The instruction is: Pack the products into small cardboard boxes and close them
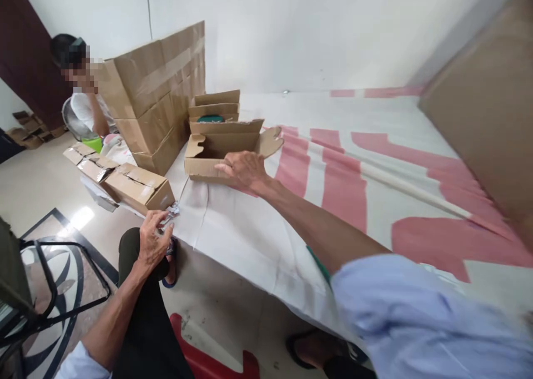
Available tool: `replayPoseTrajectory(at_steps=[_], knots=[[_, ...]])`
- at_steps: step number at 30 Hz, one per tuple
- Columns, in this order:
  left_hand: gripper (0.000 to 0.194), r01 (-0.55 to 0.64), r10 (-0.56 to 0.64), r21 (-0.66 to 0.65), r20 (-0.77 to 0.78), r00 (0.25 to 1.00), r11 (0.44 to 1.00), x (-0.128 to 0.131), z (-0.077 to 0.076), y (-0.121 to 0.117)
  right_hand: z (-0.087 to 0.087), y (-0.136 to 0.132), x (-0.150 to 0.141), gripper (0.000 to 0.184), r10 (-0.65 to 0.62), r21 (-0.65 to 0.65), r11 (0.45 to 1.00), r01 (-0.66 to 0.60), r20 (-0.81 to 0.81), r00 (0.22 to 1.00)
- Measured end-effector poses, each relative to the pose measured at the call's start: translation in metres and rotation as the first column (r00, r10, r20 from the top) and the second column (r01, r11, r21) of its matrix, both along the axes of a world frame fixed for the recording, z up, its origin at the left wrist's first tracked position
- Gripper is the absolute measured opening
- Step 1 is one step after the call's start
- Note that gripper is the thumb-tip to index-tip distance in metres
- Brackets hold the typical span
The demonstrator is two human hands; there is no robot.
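Though large beside the open box [205, 166], letter-like pink markings [345, 182] illegible.

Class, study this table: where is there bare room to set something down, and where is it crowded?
Bare: the pink-and-white cloth between the open box and the brown surface; also the white strip between that box and the near edge. Crowded: the left end, with stacked cartons, closed boxes and the right hand on the open box.
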State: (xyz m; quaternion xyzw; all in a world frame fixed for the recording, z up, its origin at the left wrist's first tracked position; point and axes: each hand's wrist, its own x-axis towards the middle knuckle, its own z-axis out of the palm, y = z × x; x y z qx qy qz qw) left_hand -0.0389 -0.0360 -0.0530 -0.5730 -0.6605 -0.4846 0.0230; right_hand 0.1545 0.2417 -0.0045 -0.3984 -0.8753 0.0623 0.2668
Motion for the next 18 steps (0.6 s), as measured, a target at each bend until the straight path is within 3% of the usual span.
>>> replayPoseTrajectory(at_steps=[3,7,10,13,16,18], knots=[[0.031,-0.129,0.142,0.121,-0.105,0.984,0.984,-0.020,0.018,-0.004,0.011,0.023,-0.037,0.045,0.022,0.019,1.000,-0.021,-0.064,0.998],[0.026,-0.327,0.346,0.236,-0.042,0.937,0.915,-0.057,0.043,-0.004,0.015,0.013,-0.035,0.025,0.102,0.091,0.992,-0.088,-0.172,0.980],[0.030,-0.445,0.432,0.149,0.110,0.895,0.883,-0.094,0.054,0.005,0.005,-0.015,-0.015,0.020,0.173,0.091,0.984,-0.153,-0.294,0.940],[0.041,-0.477,0.468,-0.018,0.230,0.853,0.879,-0.125,0.056,0.023,-0.011,-0.049,-0.006,0.019,0.204,-0.011,0.975,-0.221,-0.340,0.918],[0.057,-0.458,0.469,-0.105,0.277,0.839,0.883,-0.138,0.052,0.041,-0.030,-0.082,-0.019,0.018,0.251,-0.102,0.951,-0.291,-0.294,0.922],[0.063,-0.466,0.481,-0.120,0.262,0.837,0.876,-0.138,0.050,0.048,-0.041,-0.103,-0.036,0.029,0.286,-0.184,0.925,-0.332,-0.240,0.928]])
